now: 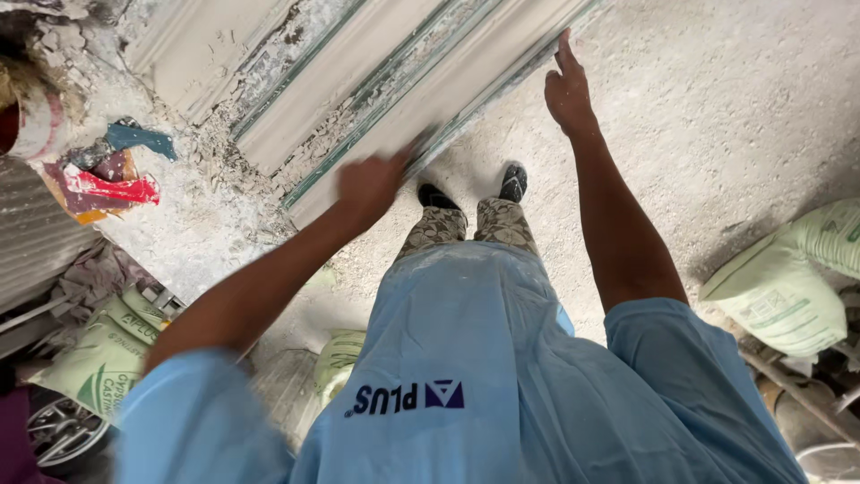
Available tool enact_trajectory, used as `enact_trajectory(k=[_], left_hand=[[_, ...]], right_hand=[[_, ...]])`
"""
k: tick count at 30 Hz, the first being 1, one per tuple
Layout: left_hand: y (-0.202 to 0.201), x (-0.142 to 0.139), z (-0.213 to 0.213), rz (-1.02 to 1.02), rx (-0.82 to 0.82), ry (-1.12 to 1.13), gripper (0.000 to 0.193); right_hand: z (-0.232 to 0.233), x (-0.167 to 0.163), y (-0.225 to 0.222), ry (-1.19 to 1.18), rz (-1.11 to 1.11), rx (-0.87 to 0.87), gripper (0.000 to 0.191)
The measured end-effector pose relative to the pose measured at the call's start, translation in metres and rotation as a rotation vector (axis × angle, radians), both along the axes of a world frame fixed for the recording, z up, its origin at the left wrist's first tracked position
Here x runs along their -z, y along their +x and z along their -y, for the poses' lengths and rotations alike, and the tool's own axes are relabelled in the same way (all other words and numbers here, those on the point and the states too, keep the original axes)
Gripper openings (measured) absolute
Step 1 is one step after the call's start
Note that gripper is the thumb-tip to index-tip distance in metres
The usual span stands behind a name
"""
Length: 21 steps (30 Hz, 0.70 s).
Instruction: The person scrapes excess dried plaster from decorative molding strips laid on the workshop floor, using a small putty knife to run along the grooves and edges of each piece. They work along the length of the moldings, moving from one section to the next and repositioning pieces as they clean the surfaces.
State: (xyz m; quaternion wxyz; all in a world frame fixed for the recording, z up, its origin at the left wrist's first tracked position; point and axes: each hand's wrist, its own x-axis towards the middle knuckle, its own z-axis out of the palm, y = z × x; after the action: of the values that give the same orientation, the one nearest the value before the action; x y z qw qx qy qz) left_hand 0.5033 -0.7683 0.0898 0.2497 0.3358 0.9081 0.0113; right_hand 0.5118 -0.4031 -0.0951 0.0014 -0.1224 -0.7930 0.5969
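Note:
Long white plaster mouldings lie side by side on a dusty bench, running up to the right. My left hand is blurred and hovers over the near moulding's lower end; whether it grips anything is unclear. My right hand reaches out with fingers apart, its fingertips touching the near moulding's edge farther up. My two feet in dark shoes stand on the dusty floor below the bench.
Pale green sacks lie at the right and the lower left. A crumpled red and blue wrapper sits at the left amid plaster rubble. A corrugated sheet leans at the far left.

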Motion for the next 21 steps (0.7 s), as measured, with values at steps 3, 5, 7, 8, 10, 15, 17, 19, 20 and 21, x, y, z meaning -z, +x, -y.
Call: enact_trajectory(k=[3, 5, 7, 8, 10, 15, 17, 19, 20, 21], left_hand=[[-0.036, 0.047, -0.087, -0.262, 0.037, 0.267, 0.024], [-0.047, 0.076, -0.098, -0.247, 0.025, 0.379, 0.041], [-0.041, 0.086, -0.068, -0.147, 0.014, 0.366, 0.041], [-0.032, 0.082, -0.043, -0.165, 0.047, 0.271, 0.041], [-0.01, 0.058, 0.008, -0.155, 0.054, 0.17, 0.043], [0.002, -0.019, -0.005, -0.04, -0.075, -0.088, 0.035], [-0.023, -0.026, -0.071, 0.014, -0.052, -0.083, 0.045], [-0.055, -0.017, -0.137, -0.212, 0.005, 0.133, 0.033], [-0.071, -0.009, -0.159, -0.219, 0.023, 0.057, 0.031], [-0.084, 0.0, -0.178, -0.232, 0.039, -0.012, 0.031]], right_hand=[[-0.005, -0.003, -0.001, -0.004, -0.02, -0.015, 0.071], [-0.01, -0.006, -0.002, 0.053, -0.024, -0.023, 0.068], [-0.014, -0.009, -0.002, 0.134, 0.003, -0.031, 0.064], [-0.016, -0.01, -0.002, 0.176, -0.002, -0.043, 0.065], [-0.016, -0.012, 0.0, 0.248, -0.004, -0.072, 0.067], [-0.009, -0.016, 0.002, 0.026, -0.005, -0.037, 0.069], [-0.011, -0.018, 0.002, -0.038, 0.091, -0.008, 0.069], [-0.015, -0.019, 0.002, -0.137, -0.019, -0.044, 0.067], [-0.018, -0.02, 0.003, -0.157, -0.058, -0.08, 0.065], [-0.023, -0.02, 0.003, -0.17, -0.104, -0.119, 0.064]])
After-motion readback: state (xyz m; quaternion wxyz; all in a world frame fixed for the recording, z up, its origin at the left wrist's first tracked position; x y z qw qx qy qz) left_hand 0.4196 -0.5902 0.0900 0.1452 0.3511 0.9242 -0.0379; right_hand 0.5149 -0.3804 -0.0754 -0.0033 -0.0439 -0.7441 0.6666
